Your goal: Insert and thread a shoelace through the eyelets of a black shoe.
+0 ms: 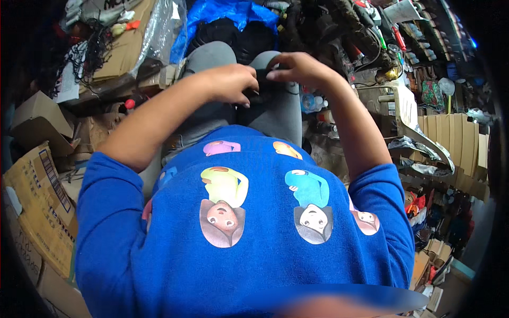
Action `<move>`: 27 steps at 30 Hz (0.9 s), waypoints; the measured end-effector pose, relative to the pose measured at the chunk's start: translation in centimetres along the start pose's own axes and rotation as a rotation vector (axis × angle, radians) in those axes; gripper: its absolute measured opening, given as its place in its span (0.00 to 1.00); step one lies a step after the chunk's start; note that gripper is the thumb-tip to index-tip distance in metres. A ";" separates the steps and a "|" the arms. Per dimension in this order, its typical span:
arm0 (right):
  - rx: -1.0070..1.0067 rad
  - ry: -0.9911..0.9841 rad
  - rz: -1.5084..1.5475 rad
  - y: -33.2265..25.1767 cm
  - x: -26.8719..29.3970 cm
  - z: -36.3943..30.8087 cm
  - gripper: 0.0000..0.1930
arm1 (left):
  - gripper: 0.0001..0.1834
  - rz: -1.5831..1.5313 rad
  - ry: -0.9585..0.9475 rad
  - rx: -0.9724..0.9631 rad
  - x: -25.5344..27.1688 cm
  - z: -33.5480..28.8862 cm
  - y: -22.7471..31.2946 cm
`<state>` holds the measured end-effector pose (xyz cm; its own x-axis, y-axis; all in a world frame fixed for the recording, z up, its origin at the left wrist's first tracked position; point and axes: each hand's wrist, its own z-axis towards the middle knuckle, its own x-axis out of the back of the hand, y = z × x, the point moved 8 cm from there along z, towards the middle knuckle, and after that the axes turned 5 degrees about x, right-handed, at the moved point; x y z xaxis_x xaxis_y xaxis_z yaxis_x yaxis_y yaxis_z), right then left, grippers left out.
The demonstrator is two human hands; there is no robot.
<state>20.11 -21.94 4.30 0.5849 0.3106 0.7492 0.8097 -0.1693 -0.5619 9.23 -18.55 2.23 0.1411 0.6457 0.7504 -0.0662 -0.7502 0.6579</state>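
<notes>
Over my knees in grey trousers (209, 57), my two hands work close together. My left hand (233, 84) has its fingers curled downward, with a small dark piece (262, 75) at their tips. From the other side my right hand (301, 69) pinches toward the same dark piece between thumb and bent fingers. The piece looks black and narrow, like a strip; its kind is too dark and too covered to make out. Thin black strands hang below my right fingers against the trouser leg.
Beyond my knees lies a heap of black items beside a blue plastic sheet (225, 9). Cardboard boxes (40, 119) stand at the left, below tangled black cords (90, 53). Clear plastic bottles (313, 103) sit right of my leg. Stacked cardboard (450, 138) and crowded shelves fill the right.
</notes>
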 end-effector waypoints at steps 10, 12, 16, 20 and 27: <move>-0.167 -0.052 0.047 -1.0 -3.0 -1.3 0.19 | 0.17 0.194 0.081 0.057 -1.4 -2.1 1.9; -0.207 0.102 -0.132 -1.2 -2.4 -2.6 0.19 | 0.16 0.290 0.146 0.042 -1.8 -2.2 2.4; -0.378 0.226 0.069 -0.1 -2.5 -4.9 0.17 | 0.16 0.302 0.297 -0.048 -1.1 -2.3 3.9; -0.311 0.201 -0.013 -0.7 -2.7 -4.2 0.18 | 0.16 0.365 0.220 -0.006 -1.5 -2.4 3.7; 0.002 0.309 -0.391 -4.7 -0.3 -1.7 0.16 | 0.15 0.365 0.226 0.121 -0.5 -2.6 1.3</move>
<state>16.23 -22.81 7.29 0.2247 0.0585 0.9727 0.9713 -0.0936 -0.2187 6.49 -19.47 2.88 -0.0904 0.3405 0.9359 0.0464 -0.9373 0.3455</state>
